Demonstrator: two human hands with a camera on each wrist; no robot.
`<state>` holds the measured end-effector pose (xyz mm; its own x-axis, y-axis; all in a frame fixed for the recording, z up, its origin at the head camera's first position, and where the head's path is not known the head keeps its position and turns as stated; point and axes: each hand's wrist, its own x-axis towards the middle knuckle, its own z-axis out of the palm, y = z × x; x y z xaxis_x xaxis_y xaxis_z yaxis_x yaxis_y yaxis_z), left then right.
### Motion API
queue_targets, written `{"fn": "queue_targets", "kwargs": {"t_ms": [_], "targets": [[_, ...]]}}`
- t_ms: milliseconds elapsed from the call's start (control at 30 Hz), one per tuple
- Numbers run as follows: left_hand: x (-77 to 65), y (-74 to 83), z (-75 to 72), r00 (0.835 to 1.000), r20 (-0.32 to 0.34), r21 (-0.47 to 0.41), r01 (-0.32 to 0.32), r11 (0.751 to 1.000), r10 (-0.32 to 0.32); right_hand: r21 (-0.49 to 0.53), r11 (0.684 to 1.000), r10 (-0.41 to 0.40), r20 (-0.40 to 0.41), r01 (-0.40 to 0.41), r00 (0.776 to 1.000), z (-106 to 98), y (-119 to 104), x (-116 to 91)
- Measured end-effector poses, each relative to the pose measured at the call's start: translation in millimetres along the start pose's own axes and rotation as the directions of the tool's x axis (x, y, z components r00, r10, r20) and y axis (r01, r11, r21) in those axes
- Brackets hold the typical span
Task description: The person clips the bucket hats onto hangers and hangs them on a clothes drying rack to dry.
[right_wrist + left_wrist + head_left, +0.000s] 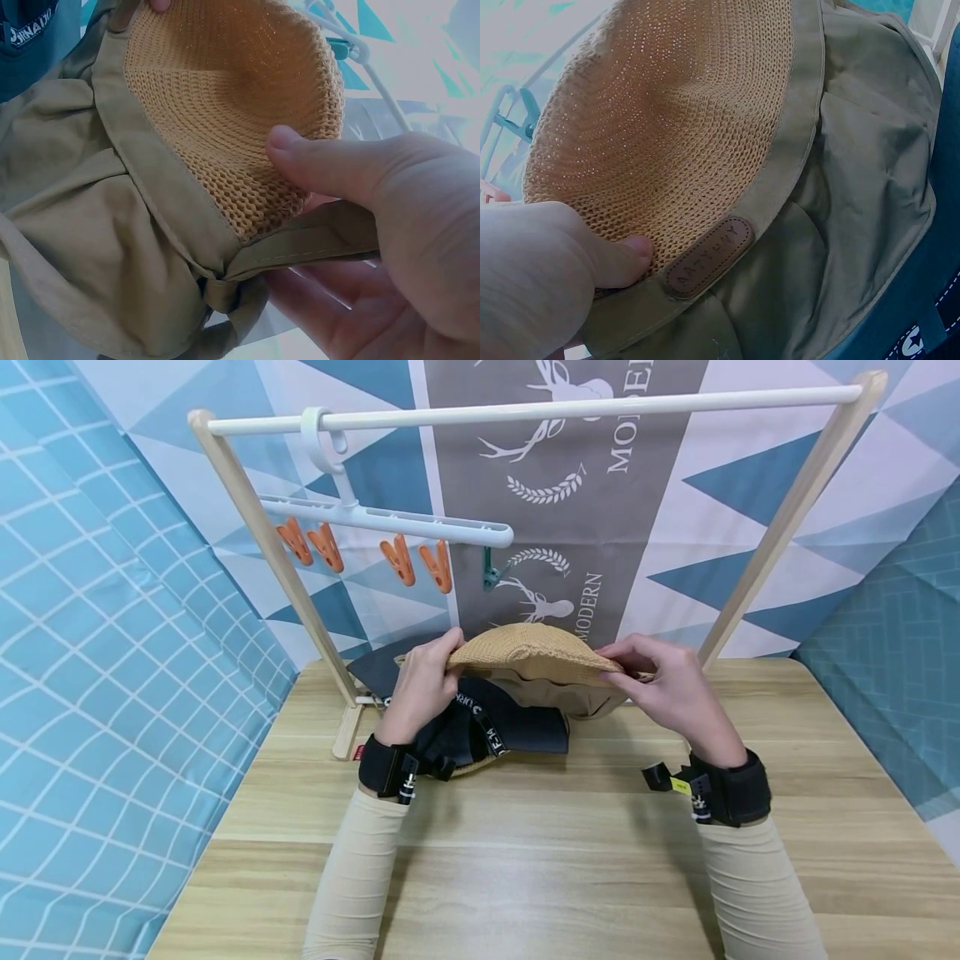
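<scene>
A sun hat [525, 647] with a tan woven crown and a khaki cloth brim [67, 180] is held up above the back of the table. A brown label [709, 255] is sewn on its band. My left hand [423, 681] pinches the crown at its left edge, thumb on the weave near the label. On the other side my right hand [663, 681] grips the crown's right edge, thumb on top and fingers behind, beside a knotted khaki strap [315, 236]. Below the hat lies dark headwear [525, 727] with a lettered band, partly hidden by my left arm.
A rack with wooden legs [787, 518] and a white rod [585, 410] spans the table [540, 860]. From the rod's left part hangs a pale blue hanger [405, 522] bearing several orange clips [397, 560] and a teal clip [491, 568]. Patterned cloth stands behind.
</scene>
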<state>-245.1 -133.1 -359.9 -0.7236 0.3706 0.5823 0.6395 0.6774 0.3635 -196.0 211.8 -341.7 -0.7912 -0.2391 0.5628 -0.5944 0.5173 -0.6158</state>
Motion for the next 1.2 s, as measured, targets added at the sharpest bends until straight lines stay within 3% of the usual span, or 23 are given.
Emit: {"fn": "queue_targets", "kwargs": {"t_ms": [233,400,700,900,1033,1200], "targets": [[-0.7,-2.6,-0.2,1.0,-0.003,0.027,0.025,0.999,-0.025,0.128,0.99,0.062,0.041,-0.066,0.997,-1.5,-1.6,0.9],[0.3,-3.3,1.3,0.999,0.01,0.035,0.045,0.998,-0.046,0.26,0.964,0.05,0.028,-0.055,0.998,-9.0,-6.1,7.9],[-1.8,-6.5,-0.7,0.989,0.03,0.022,0.141,0.99,-0.142,0.491,0.871,0.031,-0.075,0.01,0.997,-29.8,-37.0,39.8],[-1.6,-6.3,0.1,0.976,0.064,0.047,0.206,0.977,-0.209,0.523,0.852,0.008,-0.078,0.035,0.997,-38.4,-53.6,60.9],[-0.8,-4.8,-0.1,0.966,0.077,0.067,0.244,0.968,-0.249,0.558,0.83,0.037,-0.045,-0.006,0.998,-27.5,-59.8,73.5],[-0.2,-3.5,0.0,0.958,0.087,0.074,0.267,0.961,-0.273,0.561,0.827,0.068,-0.035,-0.037,0.997,-9.9,-63.7,89.9]]}}
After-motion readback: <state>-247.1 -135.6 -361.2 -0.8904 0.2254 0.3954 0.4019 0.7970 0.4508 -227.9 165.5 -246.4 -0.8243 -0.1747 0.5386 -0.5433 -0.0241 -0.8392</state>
